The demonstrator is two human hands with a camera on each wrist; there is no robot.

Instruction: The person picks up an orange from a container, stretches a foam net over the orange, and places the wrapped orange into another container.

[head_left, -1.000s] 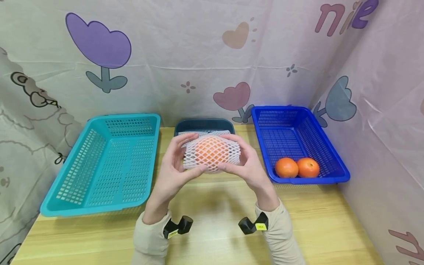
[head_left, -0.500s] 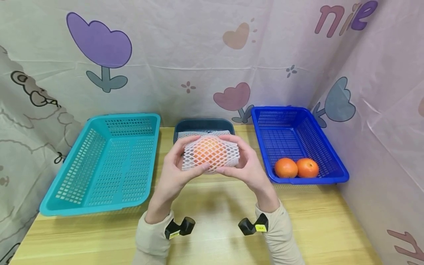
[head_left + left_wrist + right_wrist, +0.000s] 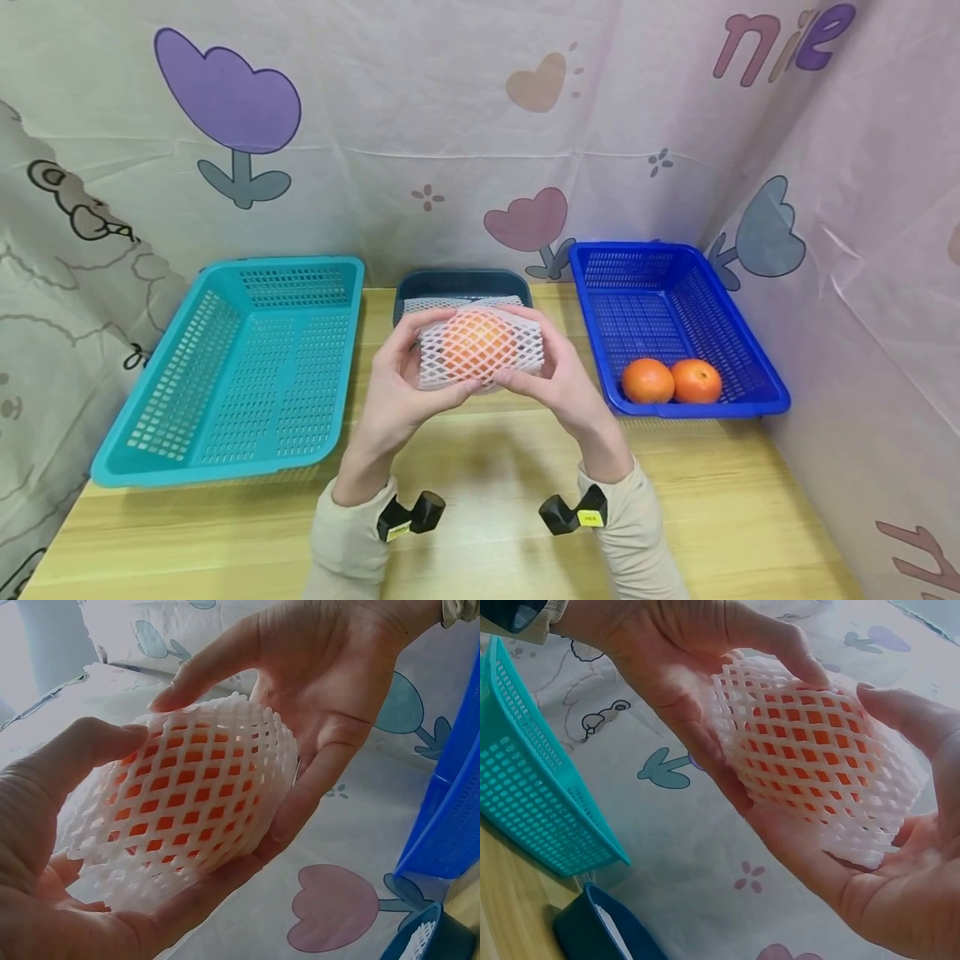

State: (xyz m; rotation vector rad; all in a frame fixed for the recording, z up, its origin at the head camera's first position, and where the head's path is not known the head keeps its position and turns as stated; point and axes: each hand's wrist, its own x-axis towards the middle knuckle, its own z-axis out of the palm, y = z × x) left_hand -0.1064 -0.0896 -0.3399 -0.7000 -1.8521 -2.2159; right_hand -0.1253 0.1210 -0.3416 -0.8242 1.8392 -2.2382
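Note:
An orange (image 3: 480,343) sits inside a white foam net sleeve (image 3: 528,343), held up above the table between both hands. My left hand (image 3: 393,383) grips the sleeve's left end, thumb on the near side and fingers round the far side. On the other end, my right hand (image 3: 562,375) grips it the same way, the two thumbs close together. The left wrist view shows the mesh (image 3: 184,795) stretched over the fruit, with both thumbs pressing on it. In the right wrist view the sleeve (image 3: 817,750) spans the fingers of both hands.
A teal basket (image 3: 348,333) stands on the left. At the right, a blue basket (image 3: 757,367) holds two oranges (image 3: 673,381). Behind the hands is a dark blue bin (image 3: 462,282) with white foam nets (image 3: 495,301) in it. Printed cloth (image 3: 420,100) hangs behind.
Both hands keep hold of the netted orange nearly in place. The orange and sleeve have turned slightly, and the thumbs have shifted a little along the net.

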